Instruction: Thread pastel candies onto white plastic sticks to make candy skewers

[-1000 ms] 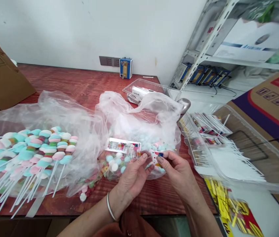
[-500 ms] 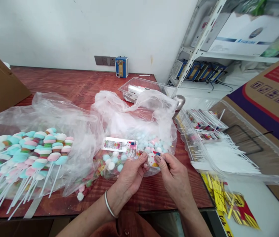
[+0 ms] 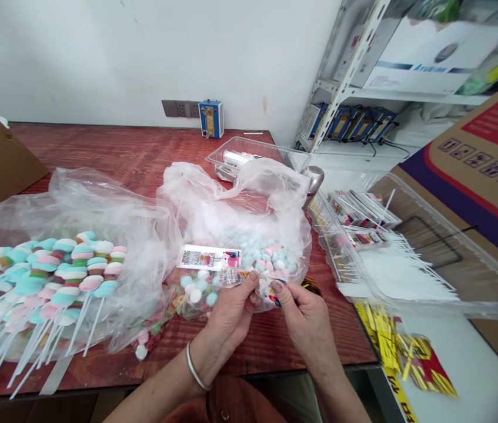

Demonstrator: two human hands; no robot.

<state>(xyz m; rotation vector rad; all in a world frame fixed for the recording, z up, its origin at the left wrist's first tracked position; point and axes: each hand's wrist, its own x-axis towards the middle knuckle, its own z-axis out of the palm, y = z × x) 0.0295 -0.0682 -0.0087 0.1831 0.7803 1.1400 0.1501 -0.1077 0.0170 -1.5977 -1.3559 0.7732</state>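
Observation:
A small clear plastic bag with colourful print is pinched between my two hands, above the front of the table. My left hand, with a silver bangle at the wrist, is closed on its left side. My right hand grips the other side between thumb and fingers. Just behind lies a big open clear bag of loose pink, white and blue marshmallows. On this bag rests a flat stack of printed packets. Marshmallow skewers on white sticks lie on plastic at the left.
To the right stands a clear bin with white sticks and printed packets. Yellow twist ties lie below it. A clear tray and a metal-topped object sit behind. Cardboard boxes flank the wooden table.
The small bag's printed end has turned in my fingers, so less of its face shows. My view has shifted slightly to the right; both hands keep hold.

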